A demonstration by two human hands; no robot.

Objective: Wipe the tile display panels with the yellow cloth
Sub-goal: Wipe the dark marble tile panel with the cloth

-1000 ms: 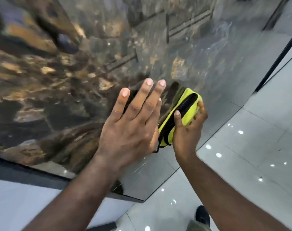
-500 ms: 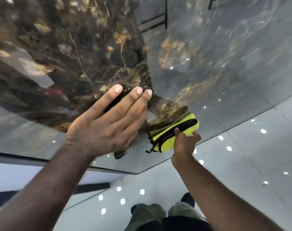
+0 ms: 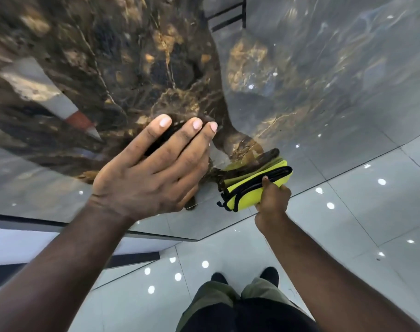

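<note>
Head view: left hand [image 3: 154,173] lay flat, fingers spread, bracing the dark marble tile panel [image 3: 300,75]. Right hand [image 3: 272,196] pinched the folded yellow cloth [image 3: 247,191] against the panel's near edge. Mid-wipe; next stroke likely needs steady pressure rightward.

We count two bare hands: a left hand [image 3: 146,178] and a right hand [image 3: 272,198]. We see one folded yellow cloth with black trim [image 3: 246,191], one glossy dark marble-patterned tile panel with gold veins [image 3: 137,68], and two black shoes: one [image 3: 219,277] and another [image 3: 269,273].
</note>
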